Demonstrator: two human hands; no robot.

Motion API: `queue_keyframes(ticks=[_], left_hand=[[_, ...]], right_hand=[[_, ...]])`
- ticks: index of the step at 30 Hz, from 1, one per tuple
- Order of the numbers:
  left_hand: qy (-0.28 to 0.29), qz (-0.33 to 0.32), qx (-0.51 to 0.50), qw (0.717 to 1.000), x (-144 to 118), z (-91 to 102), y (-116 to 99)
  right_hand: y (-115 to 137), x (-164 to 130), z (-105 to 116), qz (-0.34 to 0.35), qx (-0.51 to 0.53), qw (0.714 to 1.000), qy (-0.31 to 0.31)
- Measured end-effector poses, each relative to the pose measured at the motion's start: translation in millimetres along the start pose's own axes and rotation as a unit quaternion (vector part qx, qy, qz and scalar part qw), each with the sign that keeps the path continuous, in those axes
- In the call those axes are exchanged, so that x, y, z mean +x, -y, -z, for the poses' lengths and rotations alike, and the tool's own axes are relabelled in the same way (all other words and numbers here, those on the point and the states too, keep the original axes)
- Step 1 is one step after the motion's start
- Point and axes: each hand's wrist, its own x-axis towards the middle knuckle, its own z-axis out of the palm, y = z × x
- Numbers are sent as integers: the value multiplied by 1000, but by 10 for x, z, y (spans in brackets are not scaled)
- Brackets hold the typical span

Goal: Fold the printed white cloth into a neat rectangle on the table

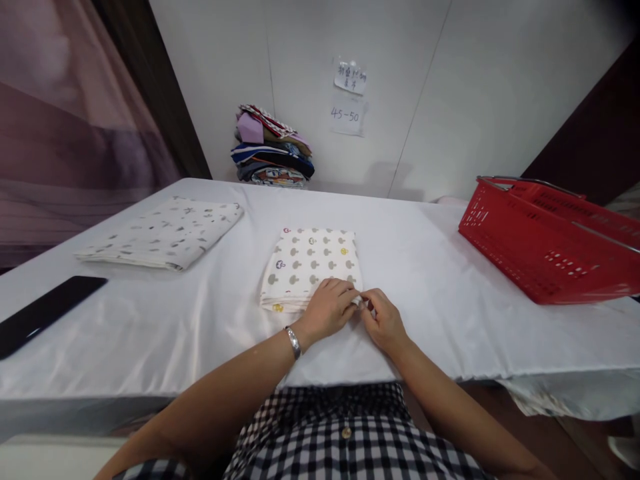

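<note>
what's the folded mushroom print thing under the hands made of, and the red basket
Folded mushroom-print cloth: looks like soft woven cotton, matte, with layered edges lying flat; both the left hand and right hand pinch its near corner. Red basket: likely moulded plastic, slightly glossy, with perforated walls; its handles look like grey metal.

place: textile-folding workstation, likely a workshop | cues: white-covered table (450, 267) – folded cloth stack (273, 147) far by the wall | red basket (550, 240) at right | handwritten notes (349, 97) – taped on far wall
</note>
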Motion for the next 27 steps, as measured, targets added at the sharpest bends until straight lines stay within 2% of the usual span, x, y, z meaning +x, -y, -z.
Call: queue_keyframes(ticks=[3, 9, 19, 23, 27], left_hand=[[-10, 4, -5, 1000, -20, 6, 6], [-6, -29, -6, 1000, 6, -23, 54], [-15, -86, 76, 993, 30, -77, 50], [8, -87, 96, 992, 50, -72, 43], [-5, -62, 71, 996, 79, -57, 35]], right_hand=[[-2, -2, 2, -11, 6, 1000, -7], [-76, 14, -43, -7, 9, 1000, -9], [-73, 0, -53, -26, 38, 998, -32], [-46, 3, -46, -23, 41, 998, -31], [-23, 0, -39, -27, 35, 999, -24]])
